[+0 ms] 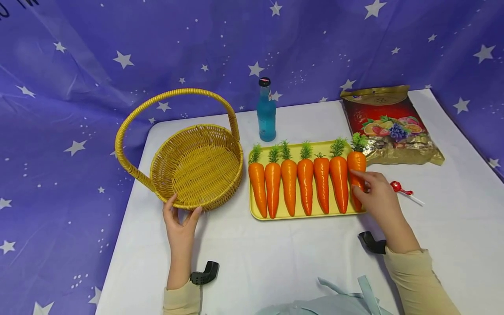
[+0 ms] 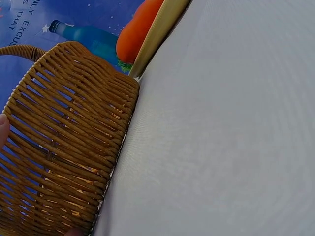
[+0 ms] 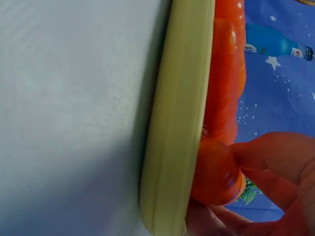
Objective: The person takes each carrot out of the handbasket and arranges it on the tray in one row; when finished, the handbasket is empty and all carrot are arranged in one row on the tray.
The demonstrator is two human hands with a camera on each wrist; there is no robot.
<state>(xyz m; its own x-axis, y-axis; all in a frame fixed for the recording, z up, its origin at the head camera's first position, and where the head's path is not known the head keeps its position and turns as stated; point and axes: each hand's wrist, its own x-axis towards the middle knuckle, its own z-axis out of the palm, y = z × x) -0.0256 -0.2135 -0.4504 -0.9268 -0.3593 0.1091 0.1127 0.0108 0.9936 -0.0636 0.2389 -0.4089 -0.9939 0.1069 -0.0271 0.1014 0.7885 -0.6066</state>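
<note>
A yellow wicker basket with a tall hooped handle stands at the left of the table. My left hand holds its near rim, thumb and fingers spaced apart along it. In the left wrist view the basket's woven wall fills the left side. Several orange carrots with green tops lie side by side in a pale yellow tray. At the tray's right end my right hand grips the rightmost carrot between thumb and fingers. The right wrist view shows that carrot's rounded tip at the tray wall.
A bottle of blue drink stands behind the tray, between basket and tray. At the back right lies a red and gold bag with fruit pictures. A red-wrapped lollipop lies right of my right hand. A starry purple cloth hangs behind the table.
</note>
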